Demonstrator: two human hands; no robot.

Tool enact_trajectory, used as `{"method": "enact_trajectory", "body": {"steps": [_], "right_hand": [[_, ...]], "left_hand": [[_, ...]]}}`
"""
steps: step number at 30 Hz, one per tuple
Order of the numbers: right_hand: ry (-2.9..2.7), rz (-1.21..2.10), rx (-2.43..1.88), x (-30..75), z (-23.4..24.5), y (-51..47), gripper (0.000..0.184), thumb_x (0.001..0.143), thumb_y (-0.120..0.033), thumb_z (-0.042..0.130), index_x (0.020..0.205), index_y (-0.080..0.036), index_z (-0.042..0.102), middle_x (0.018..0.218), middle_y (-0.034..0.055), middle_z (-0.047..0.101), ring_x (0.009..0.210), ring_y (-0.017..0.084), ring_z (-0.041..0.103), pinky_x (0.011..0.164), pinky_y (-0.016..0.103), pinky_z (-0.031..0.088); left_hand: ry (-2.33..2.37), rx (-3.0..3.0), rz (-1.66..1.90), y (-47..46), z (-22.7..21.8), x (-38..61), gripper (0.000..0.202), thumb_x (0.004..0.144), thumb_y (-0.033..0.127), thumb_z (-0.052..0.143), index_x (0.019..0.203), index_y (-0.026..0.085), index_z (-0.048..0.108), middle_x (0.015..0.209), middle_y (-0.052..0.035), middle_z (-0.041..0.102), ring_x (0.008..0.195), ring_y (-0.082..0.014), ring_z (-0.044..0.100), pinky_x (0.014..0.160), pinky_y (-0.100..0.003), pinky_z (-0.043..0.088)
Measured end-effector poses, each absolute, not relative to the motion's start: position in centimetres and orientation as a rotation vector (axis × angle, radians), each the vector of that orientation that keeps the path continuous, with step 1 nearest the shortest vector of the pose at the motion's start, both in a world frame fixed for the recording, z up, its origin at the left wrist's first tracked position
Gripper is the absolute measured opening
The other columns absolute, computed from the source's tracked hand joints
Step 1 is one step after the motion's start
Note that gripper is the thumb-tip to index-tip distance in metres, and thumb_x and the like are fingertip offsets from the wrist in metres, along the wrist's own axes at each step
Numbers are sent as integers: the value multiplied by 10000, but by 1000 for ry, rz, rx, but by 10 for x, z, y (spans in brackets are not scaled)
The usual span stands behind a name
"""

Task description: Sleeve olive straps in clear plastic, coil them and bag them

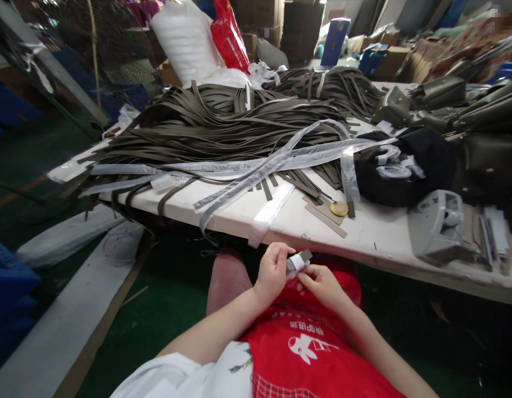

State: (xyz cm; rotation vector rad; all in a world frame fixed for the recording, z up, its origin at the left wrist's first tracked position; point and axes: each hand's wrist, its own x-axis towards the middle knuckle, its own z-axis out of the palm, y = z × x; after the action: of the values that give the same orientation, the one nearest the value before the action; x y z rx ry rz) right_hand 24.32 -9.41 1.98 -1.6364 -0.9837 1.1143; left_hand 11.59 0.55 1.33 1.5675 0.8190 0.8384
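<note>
Over my lap, in front of the table edge, my left hand (273, 272) is closed on the end of a dark strap (306, 255). A white band (297, 262) goes around that strap end, with some clear plastic below it. My right hand (322, 284) pinches at the underside of the same bundle from the right, thumb and fingers together. Most of the strap is hidden by my fingers. Just beyond my hands, a strip of clear plastic (272, 213) hangs over the table edge.
Long dark straps (222, 124) lie heaped on the white table (189, 203), with clear plastic sleeves (264, 166) across them. A yellow round tape measure (339, 208), a grey tape dispenser (436, 226) and a black bag (429, 160) stand to the right. Dark leather pieces (483, 160) pile up beyond.
</note>
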Motion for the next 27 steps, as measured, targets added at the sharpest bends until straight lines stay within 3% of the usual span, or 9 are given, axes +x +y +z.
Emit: {"method": "enact_trajectory", "body": {"steps": [3,5,7,15,19,23,27], "right_hand": [[-1311,720,-1743,248,43,-102,176,842,-345,640,862,-188,719,846,72,733,776,219,671,743,336,528],[-1513,545,-1731,251,51,-103,307,776,-304,716,1070,-218,693,1100,96,705,1015,267,643,919,396,495],[-1647,621,-1713,252,50,-99,474,726,-285,764,1182,-234,644,1202,95,668,1110,281,606,989,424,460],[-1550,914,-1770,253,31,-93,327,794,-284,711,1095,-197,619,1075,65,691,942,222,636,866,352,497],[-1472,920,-1765,252,38,-96,330,766,-245,726,1081,-200,639,1057,56,702,939,223,644,864,333,495],[-1449,957,-1688,249,42,-95,446,748,-183,715,1183,-259,645,1124,27,714,997,223,664,911,321,497],[-1448,708,-1784,273,40,-87,452,750,-214,719,1196,-256,658,1177,48,712,1059,256,664,959,362,500]], "left_hand": [[931,1389,766,15,-2,118,235,938,363,513,907,178,654,864,-61,683,861,-190,623,842,-305,456],[908,1269,665,15,-7,121,189,881,353,605,904,171,645,828,-44,690,825,-178,634,811,-292,468],[879,1132,590,11,-8,123,177,841,331,655,898,164,637,808,-34,688,778,-163,638,766,-281,483],[907,730,515,7,5,123,395,630,226,865,934,137,631,795,-47,688,724,-138,653,705,-249,498],[889,714,489,8,5,122,507,559,290,907,953,124,635,779,-43,677,679,-133,637,668,-244,489],[894,736,436,13,-3,123,505,557,379,894,929,128,664,761,-46,689,654,-154,639,650,-266,490],[855,750,446,24,-12,125,483,620,509,827,893,133,695,867,-93,734,796,-215,686,752,-300,505]]}}
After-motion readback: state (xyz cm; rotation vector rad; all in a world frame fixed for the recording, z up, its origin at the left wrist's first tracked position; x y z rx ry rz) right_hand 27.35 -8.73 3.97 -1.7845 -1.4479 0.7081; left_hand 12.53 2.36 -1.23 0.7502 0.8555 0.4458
